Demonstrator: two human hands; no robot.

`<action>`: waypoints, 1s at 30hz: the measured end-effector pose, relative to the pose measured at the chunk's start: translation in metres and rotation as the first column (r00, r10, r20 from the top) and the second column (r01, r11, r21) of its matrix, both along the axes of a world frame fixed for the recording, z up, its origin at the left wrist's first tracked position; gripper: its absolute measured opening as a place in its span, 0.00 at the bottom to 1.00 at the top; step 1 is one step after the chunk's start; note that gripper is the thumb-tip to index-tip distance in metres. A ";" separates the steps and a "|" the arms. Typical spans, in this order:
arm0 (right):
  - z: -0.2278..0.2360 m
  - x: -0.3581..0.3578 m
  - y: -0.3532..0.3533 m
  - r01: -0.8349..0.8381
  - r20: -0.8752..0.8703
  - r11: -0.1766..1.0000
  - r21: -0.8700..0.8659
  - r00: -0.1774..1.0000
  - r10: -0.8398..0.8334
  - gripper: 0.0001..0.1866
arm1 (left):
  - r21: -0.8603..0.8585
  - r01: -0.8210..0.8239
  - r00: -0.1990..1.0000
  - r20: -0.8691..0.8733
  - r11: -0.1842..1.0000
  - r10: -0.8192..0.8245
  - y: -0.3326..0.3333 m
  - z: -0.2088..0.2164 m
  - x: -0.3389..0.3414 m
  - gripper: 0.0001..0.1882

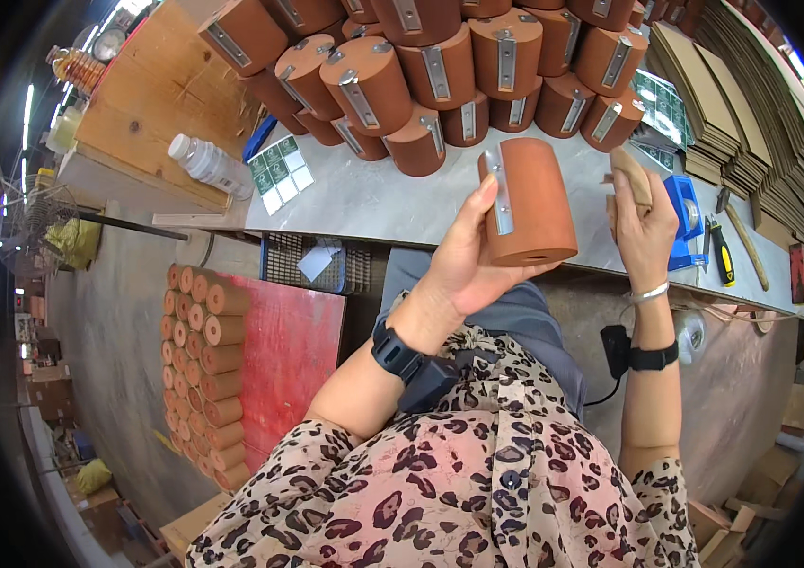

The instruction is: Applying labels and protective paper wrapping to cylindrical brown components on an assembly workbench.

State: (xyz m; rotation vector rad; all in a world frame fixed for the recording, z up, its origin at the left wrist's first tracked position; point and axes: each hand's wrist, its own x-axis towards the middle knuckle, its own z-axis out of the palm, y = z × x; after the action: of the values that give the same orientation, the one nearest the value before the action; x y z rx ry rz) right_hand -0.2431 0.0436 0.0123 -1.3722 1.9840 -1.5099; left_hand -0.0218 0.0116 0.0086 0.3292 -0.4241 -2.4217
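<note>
A reddish-brown cylinder (536, 204) is tilted up over the table's near edge. It has a metal strip (499, 194) along its side and a hole in its lower end. My left hand (454, 265) grips it, thumb on the strip side and the other fingers hidden beneath. To its right, apart from the cylinder, my right hand (646, 227) is closed on a folded tan piece (631, 178); whether that is cloth or paper I cannot tell. Beside the right hand stands a blue tape dispenser (683, 220). Similar cylinders with metal strips (435, 71) are stacked at the back.
Green-and-white label sheets (281, 175) and a white bottle (208, 163) lie at the left. A screwdriver (724, 256) and a hammer (748, 244) rest at the right, before stacked cardboard (705, 104). Low on the left, plain cylinders (203, 369) stand on a red board (293, 350).
</note>
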 end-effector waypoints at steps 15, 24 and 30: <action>-0.004 -0.017 -0.028 0.120 -0.291 0.989 -0.092 0.946 -0.142 0.15 | 0.082 0.243 0.903 -0.383 0.967 -0.194 -0.002 -0.029 0.004 0.39; -0.004 0.017 0.007 -0.057 -0.199 0.996 -0.062 0.979 0.044 0.21 | 0.081 0.222 0.891 -0.422 0.972 -0.168 -0.014 -0.042 0.005 0.36; 0.020 0.063 0.021 -0.350 0.029 0.935 -0.058 0.936 0.352 0.17 | 0.125 0.094 0.962 -0.268 0.988 -0.058 -0.017 -0.032 0.010 0.34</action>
State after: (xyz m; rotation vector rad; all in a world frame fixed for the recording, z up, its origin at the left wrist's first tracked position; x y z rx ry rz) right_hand -0.1801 0.0650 0.0321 -1.6031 1.5785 -1.4158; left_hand -0.0118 -0.0059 -0.0233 0.0461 -0.1554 -2.5311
